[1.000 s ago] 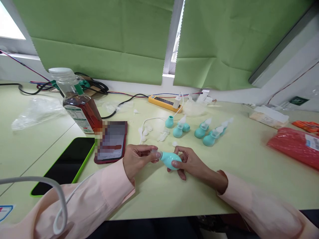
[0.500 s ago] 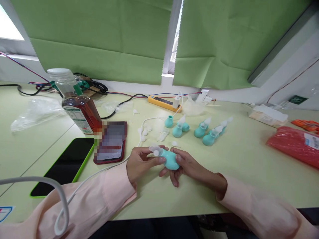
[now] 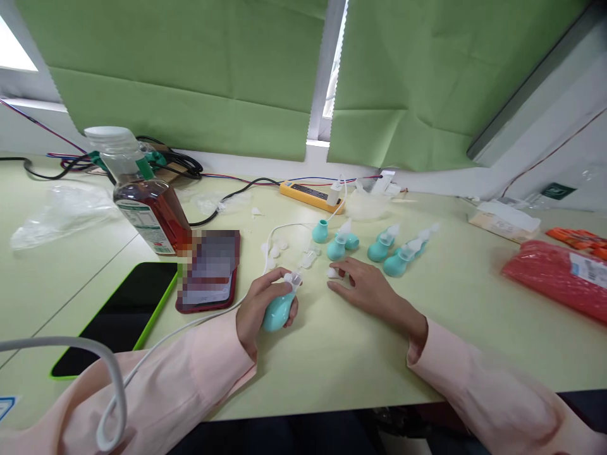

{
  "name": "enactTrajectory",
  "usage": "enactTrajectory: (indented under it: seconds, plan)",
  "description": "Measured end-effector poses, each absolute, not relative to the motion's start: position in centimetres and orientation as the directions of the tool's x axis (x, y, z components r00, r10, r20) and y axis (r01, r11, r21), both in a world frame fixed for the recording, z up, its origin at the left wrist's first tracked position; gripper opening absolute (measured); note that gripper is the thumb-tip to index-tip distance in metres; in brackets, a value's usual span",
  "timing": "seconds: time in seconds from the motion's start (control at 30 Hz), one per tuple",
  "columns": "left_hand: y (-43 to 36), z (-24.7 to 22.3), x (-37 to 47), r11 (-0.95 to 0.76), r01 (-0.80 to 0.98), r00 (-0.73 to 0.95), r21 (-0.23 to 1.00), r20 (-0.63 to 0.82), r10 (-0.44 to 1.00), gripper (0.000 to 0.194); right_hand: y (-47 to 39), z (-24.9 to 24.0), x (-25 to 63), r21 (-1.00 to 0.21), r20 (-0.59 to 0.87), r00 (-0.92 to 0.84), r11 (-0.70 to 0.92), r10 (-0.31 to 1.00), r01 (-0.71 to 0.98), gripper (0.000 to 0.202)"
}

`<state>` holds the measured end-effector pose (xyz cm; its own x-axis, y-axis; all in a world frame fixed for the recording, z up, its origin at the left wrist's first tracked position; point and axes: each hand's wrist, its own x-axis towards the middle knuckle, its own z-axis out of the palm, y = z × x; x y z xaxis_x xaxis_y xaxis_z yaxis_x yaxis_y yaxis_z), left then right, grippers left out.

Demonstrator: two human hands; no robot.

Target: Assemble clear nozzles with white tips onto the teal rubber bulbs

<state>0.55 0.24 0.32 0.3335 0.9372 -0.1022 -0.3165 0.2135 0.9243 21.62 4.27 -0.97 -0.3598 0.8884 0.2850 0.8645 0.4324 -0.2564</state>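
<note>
Below frame centre, the left hand (image 3: 260, 298) is pinching a teal bulb (image 3: 277, 314) (probably light, soft, best held near its nozzle (image 3: 296, 278)) while the right hand (image 3: 367, 284) is framing a white cap (image 3: 332, 273), pinch unclear.

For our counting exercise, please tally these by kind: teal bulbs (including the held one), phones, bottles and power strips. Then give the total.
Teal bulbs: 7, with 1 in the left hand and 6 on the table
Phones: 2, one green-edged phone and one red-cased phone
Bottle: 1
Power strip: 1
Total: 11
</note>
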Motion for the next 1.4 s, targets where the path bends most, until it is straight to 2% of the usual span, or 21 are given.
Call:
enactTrajectory:
  seconds: [0.07, 0.13, 0.27, 0.33, 0.4, 0.53, 0.63, 0.73, 0.9, 1.17, 1.4]
  plan:
    - [0.1, 0.3, 0.6, 0.230, -0.294, 0.341, 0.928, -0.123, 0.932, 0.007, 4.4, -1.2, 21.4, -0.293, 0.277, -0.352, 0.427, 0.894, 0.855, 0.020]
    - [0.1, 0.2, 0.6, 0.247, -0.285, 0.332, 0.926, -0.146, 0.932, 0.005, 4.2, -1.0, 21.2, -0.407, 0.290, -0.347, 0.444, 0.892, 0.799, 0.019]
    - [-0.1, 0.2, 0.6, 0.241, -0.210, 0.337, 0.947, -0.162, 0.928, 0.008, 2.8, 0.1, 20.4, -0.754, 0.285, -0.371, 0.445, 0.884, 0.483, 0.023]
    - [-0.3, 0.1, 0.6, 0.224, -0.125, 0.369, 0.967, -0.164, 0.915, 0.009, 1.9, 0.7, 20.0, -0.853, 0.273, -0.364, 0.399, 0.890, 0.337, 0.024]
    - [-0.4, 0.1, 0.6, 0.199, -0.034, 0.417, 0.979, -0.167, 0.893, 0.009, 1.2, 1.2, 19.8, -0.893, 0.262, -0.391, 0.375, 0.882, 0.249, 0.023]
    - [-0.3, 0.0, 0.7, 0.036, 0.118, 0.441, 0.992, -0.085, 0.893, 0.016, 0.8, 1.6, 19.9, -0.881, 0.256, -0.518, 0.418, 0.816, 0.222, 0.022]
    - [-0.2, 0.0, 0.8, -0.171, 0.237, 0.439, 0.956, 0.051, 0.897, 0.023, 0.9, 1.6, 20.1, -0.805, 0.294, -0.573, 0.521, 0.765, 0.283, 0.022]
    - [-0.1, 0.0, 0.8, -0.287, 0.323, 0.472, 0.902, 0.109, 0.875, 0.029, 0.9, 1.5, 20.1, -0.737, 0.330, -0.609, 0.600, 0.721, 0.311, 0.024]
    - [-0.1, -0.4, 0.7, -0.342, 0.376, 0.506, 0.861, 0.118, 0.854, 0.035, 0.6, 1.5, 20.1, -0.694, 0.366, -0.615, 0.645, 0.698, 0.319, 0.026]
    - [0.2, -1.3, 0.7, -0.393, 0.421, 0.545, 0.817, 0.119, 0.830, 0.035, 0.6, 1.6, 20.4, -0.664, 0.347, -0.693, 0.687, 0.632, 0.295, 0.028]
    - [0.3, -1.5, 0.7, -0.391, 0.434, 0.564, 0.812, 0.094, 0.820, 0.037, 0.6, 1.6, 20.3, -0.692, 0.293, -0.719, 0.659, 0.630, 0.296, 0.026]
